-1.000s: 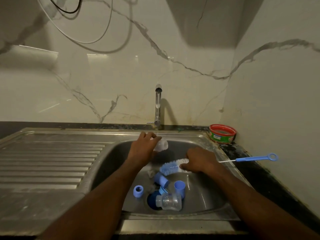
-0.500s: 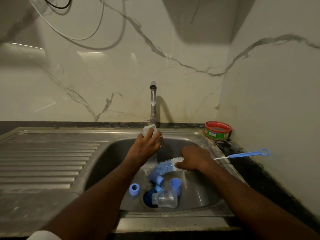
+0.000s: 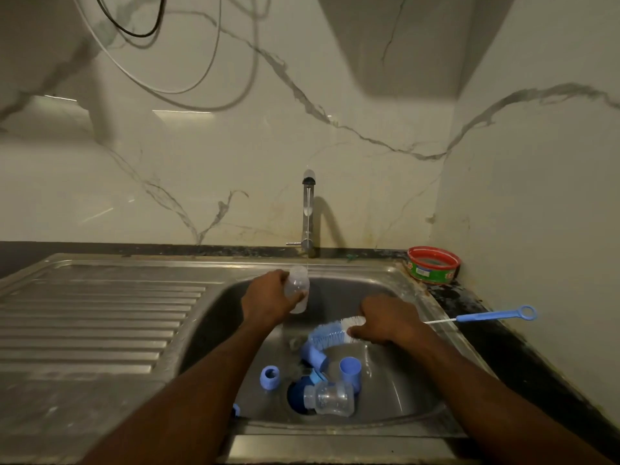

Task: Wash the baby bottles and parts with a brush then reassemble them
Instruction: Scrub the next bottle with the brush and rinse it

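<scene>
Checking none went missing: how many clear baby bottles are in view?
2. One clear bottle is held in the left hand under the tap; the other lies in the sink by the drain. More may be hidden.

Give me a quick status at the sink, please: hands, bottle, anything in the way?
Left hand holds clear bottle by the tap stream. Right hand grips bottle brush. Second bottle and blue parts lie in sink. Nothing blocking.

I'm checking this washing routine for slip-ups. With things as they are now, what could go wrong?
1. The left hand holds the wet clear bottle under the running water; it could slip into the sink.
2. The second bottle lies over the drain, so water may pool.
3. The thin blue brush lies across the sink's edge and could get knocked off.
</scene>
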A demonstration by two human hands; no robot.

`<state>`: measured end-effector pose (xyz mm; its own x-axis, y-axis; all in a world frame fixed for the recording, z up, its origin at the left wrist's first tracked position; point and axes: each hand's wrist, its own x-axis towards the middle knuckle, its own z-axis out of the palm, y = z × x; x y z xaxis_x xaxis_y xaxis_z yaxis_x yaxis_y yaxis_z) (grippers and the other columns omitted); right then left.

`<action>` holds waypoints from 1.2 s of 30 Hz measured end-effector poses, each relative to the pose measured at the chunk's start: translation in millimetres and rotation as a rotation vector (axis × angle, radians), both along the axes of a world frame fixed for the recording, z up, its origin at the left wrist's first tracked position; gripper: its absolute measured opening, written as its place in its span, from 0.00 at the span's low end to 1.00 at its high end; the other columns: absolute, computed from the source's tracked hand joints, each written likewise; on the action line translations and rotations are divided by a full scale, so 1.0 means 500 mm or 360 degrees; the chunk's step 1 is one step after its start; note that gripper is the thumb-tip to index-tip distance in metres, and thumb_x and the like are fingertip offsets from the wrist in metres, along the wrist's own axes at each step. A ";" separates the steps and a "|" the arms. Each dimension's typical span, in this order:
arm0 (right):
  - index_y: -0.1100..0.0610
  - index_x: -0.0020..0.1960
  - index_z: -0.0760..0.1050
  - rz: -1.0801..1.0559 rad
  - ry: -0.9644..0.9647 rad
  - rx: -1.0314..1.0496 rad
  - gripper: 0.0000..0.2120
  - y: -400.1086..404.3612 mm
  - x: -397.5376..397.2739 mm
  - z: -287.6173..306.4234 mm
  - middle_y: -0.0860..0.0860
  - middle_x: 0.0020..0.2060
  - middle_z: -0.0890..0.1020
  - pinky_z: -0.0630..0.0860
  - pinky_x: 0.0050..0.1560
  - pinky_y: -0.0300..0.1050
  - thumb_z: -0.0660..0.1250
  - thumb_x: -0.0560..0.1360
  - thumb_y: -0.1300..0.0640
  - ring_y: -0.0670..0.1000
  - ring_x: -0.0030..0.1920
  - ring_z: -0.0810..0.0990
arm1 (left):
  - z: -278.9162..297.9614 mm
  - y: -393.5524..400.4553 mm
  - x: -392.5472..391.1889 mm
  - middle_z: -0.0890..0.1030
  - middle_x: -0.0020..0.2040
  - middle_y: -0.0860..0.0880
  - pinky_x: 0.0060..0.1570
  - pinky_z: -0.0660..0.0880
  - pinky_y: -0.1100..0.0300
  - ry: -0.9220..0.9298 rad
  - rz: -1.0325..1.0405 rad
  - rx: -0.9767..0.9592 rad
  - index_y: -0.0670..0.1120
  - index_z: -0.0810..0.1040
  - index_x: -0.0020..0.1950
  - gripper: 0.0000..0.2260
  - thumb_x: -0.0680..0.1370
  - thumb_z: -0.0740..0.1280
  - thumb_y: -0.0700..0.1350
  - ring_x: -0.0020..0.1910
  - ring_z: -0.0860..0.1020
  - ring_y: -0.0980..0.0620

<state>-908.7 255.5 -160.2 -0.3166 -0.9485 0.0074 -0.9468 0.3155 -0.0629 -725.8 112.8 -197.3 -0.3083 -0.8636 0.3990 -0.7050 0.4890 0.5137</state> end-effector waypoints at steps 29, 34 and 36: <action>0.50 0.59 0.77 0.0000 0.0001 0.0041 0.19 0.003 -0.003 -0.001 0.49 0.53 0.81 0.75 0.48 0.44 0.69 0.76 0.38 0.48 0.50 0.78 | -0.007 0.019 -0.034 0.82 0.54 0.53 0.51 0.75 0.60 -0.0002 0.0015 0.0008 0.52 0.78 0.59 0.16 0.77 0.72 0.59 0.46 0.76 0.58; 0.51 0.60 0.77 0.0002 0.0016 0.0043 0.20 0.005 -0.008 0.000 0.50 0.55 0.80 0.72 0.48 0.45 0.68 0.76 0.38 0.48 0.49 0.75 | -0.011 0.015 -0.031 0.81 0.52 0.55 0.50 0.74 0.60 -0.0011 0.0027 -0.0025 0.52 0.78 0.58 0.15 0.77 0.72 0.58 0.47 0.76 0.56; 0.51 0.61 0.77 0.0016 0.0027 0.0054 0.21 0.008 -0.007 0.002 0.50 0.56 0.80 0.69 0.47 0.45 0.68 0.77 0.38 0.48 0.48 0.73 | -0.013 0.015 -0.030 0.81 0.52 0.53 0.51 0.73 0.59 -0.0002 0.0012 -0.0013 0.52 0.78 0.59 0.15 0.77 0.72 0.57 0.47 0.76 0.56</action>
<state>-912.0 259.2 -159.2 -0.3072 -0.9514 -0.0196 -0.9508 0.3077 -0.0361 -741.0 120.4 -203.7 -0.3025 -0.8626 0.4055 -0.7093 0.4879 0.5087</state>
